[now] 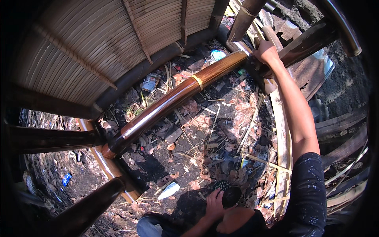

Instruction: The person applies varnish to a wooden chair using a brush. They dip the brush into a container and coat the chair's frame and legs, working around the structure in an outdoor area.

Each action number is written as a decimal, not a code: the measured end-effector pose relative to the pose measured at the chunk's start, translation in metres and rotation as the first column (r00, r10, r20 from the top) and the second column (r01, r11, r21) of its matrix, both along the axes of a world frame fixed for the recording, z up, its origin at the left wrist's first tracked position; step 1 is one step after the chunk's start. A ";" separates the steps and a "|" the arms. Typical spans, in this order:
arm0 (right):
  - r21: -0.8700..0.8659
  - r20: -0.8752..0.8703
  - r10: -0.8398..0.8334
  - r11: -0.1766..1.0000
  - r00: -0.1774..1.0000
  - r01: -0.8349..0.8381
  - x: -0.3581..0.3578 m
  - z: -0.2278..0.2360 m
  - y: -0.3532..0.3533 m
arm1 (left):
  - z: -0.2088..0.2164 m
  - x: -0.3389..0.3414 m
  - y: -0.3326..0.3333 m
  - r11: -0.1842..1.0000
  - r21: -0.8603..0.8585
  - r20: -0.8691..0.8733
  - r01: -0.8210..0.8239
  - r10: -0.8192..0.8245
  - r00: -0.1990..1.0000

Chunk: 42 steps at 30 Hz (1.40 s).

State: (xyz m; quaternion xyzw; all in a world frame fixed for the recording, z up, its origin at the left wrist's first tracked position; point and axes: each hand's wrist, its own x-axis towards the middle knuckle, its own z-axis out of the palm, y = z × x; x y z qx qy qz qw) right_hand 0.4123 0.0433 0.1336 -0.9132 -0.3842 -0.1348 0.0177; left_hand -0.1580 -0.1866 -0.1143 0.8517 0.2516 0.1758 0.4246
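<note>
My right arm reaches far up and right, and my right hand (265,52) is closed beside a joint of the bamboo frame. What its fingers grip is hidden; a short brown end shows above them. A glossy brown bamboo rail (167,96) with a pale ring runs from that joint down to the left. Low in the view, my left hand (214,204) is closed on the side of a round dark can (231,196). The can's inside looks black.
A slatted bamboo panel (90,43) fills the upper left. Dark bamboo legs (55,139) jut in from the left, joined to a shiny crosspiece (106,164). Dry leaves, a white scrap (169,190) and blue litter (66,179) cover the dirt. Split bamboo strips (281,154) lie at right.
</note>
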 end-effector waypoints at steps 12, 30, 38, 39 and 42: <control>-0.147 0.028 0.060 0.988 0.998 -0.055 -0.012 0.009 0.004 | 0.003 0.007 -0.001 0.997 -0.071 -0.018 0.007 -0.008 1.000; -0.037 0.010 0.297 0.954 0.955 -0.297 0.003 0.027 0.041 | 0.020 0.012 0.009 0.998 -0.065 0.046 -0.022 0.025 0.999; -0.132 0.014 0.306 0.944 0.952 -0.301 0.013 0.014 0.038 | 0.018 0.012 0.006 0.997 -0.071 0.094 -0.020 0.027 0.995; -0.173 0.032 0.268 0.950 0.963 -0.259 0.018 0.016 0.036 | 0.015 0.011 0.007 0.997 -0.077 0.095 -0.010 0.017 0.995; -0.177 0.066 0.270 0.951 0.961 -0.255 -0.016 0.032 0.050 | 0.021 0.012 0.009 0.995 -0.069 0.110 -0.067 0.074 0.991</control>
